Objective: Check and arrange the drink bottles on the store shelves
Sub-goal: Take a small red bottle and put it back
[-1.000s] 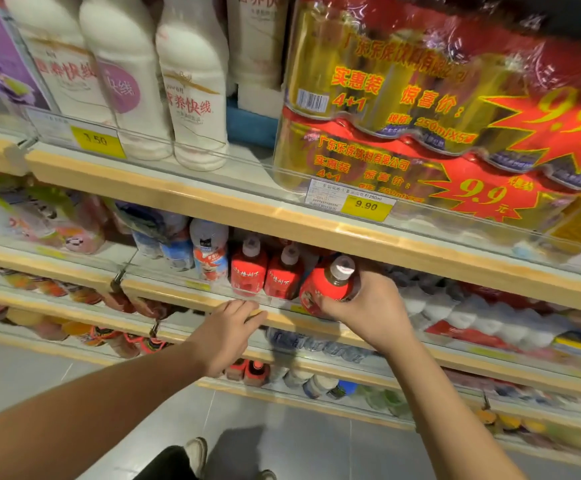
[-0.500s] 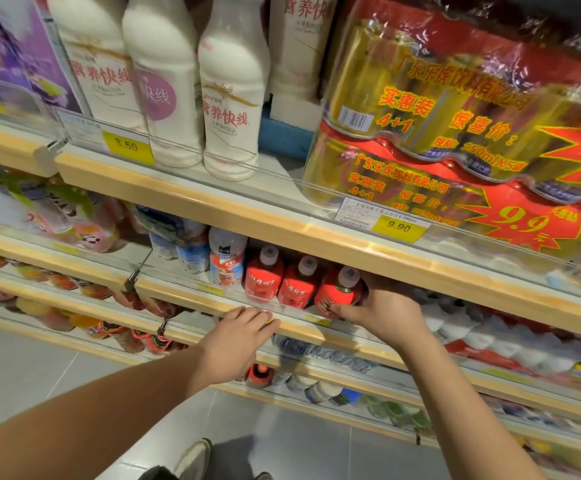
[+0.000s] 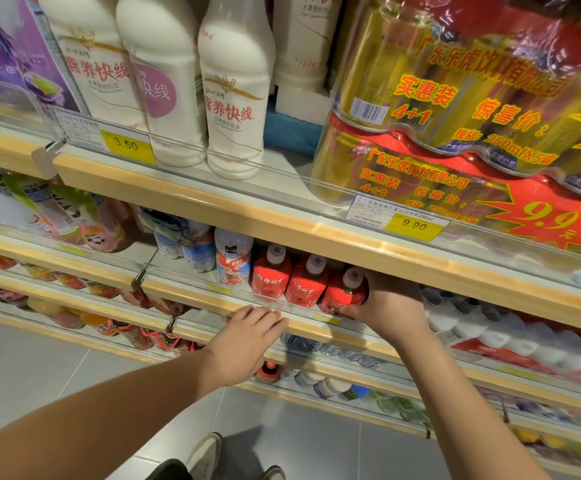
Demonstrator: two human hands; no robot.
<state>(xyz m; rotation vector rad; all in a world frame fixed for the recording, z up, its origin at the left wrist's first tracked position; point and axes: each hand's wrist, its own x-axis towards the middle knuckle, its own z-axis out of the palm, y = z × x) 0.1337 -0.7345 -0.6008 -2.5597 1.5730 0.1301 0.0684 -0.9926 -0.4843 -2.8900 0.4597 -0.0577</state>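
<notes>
Head | right hand grips red bottle | left hand flat, fingers straight, on shelf edge

Head-worn camera looks forward and down, close to the shelves.

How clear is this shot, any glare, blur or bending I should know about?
Head view: the wide lens tilts and slightly bows the shelf edge; glare streaks the can packs; the white-capped bottles at far right are smeared soft; the right hand on the red bottle and the left hand look fairly sharp.
</notes>
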